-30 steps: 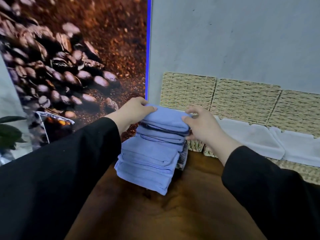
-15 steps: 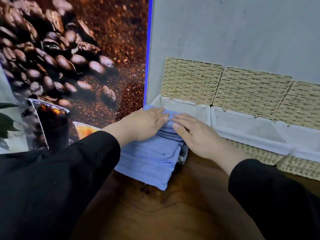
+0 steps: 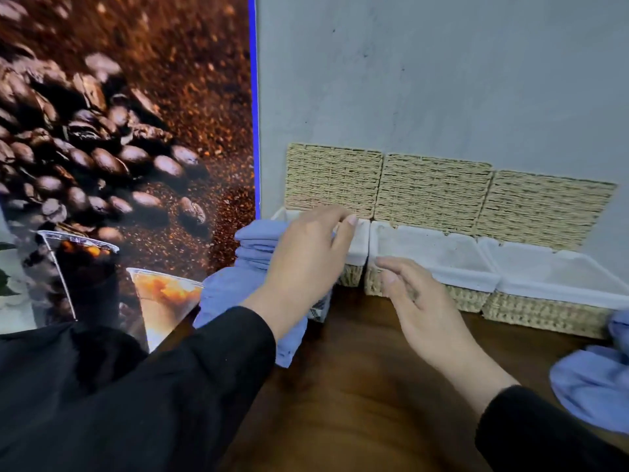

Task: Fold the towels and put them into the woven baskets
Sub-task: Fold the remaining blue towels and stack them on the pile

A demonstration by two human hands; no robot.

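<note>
Resting flat on folded blue towels (image 3: 252, 264), left hand (image 3: 306, 264); right hand (image 3: 418, 301) hovers open.

Left hand (image 3: 306, 264) covers the middle of the folded blue towel stack (image 3: 253, 247) and most of the leftmost woven basket (image 3: 355, 248); contact between them cannot be judged. Right hand (image 3: 420, 306) is motion-blurred, hiding part of the middle basket (image 3: 435, 267) front. Loose blue towels (image 3: 592, 386) cut off by right edge. Both sleeves run out of frame below.
</note>
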